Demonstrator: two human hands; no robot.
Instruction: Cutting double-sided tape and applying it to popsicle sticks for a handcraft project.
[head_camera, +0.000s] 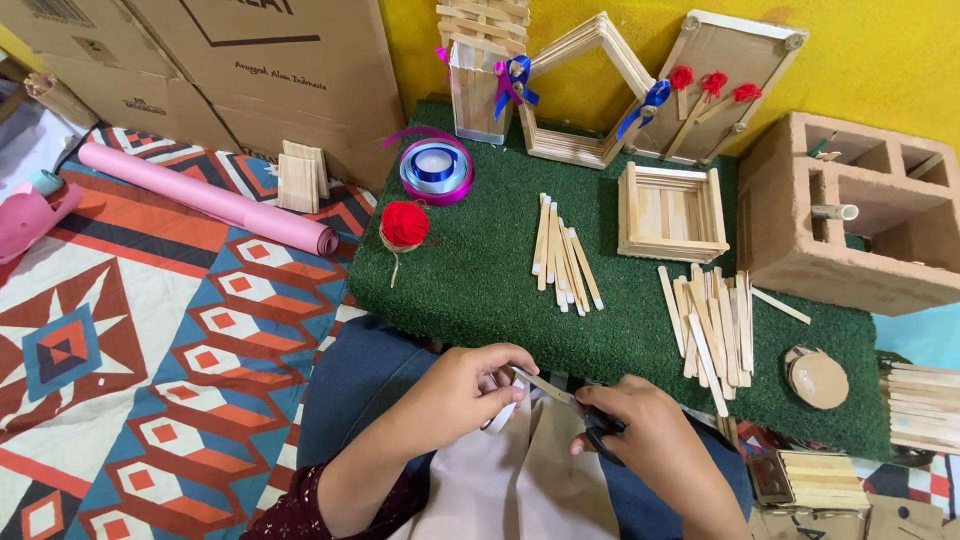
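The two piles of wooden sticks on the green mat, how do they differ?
The left pile of sticks is smaller and tidier, lying close together and fanned slightly; the right pile of sticks is bigger and looser, with sticks crossing and one lying apart. The left pile sits mid-mat near the red yarn ball; the right pile lies below the square stick box, nearer the right hand. Both are pale, flat craft sticks on the green mat.

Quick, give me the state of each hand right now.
Left hand: closed, pinching the beige paper sheet.
Right hand: closed on the scissors, blades at the sheet's top edge.
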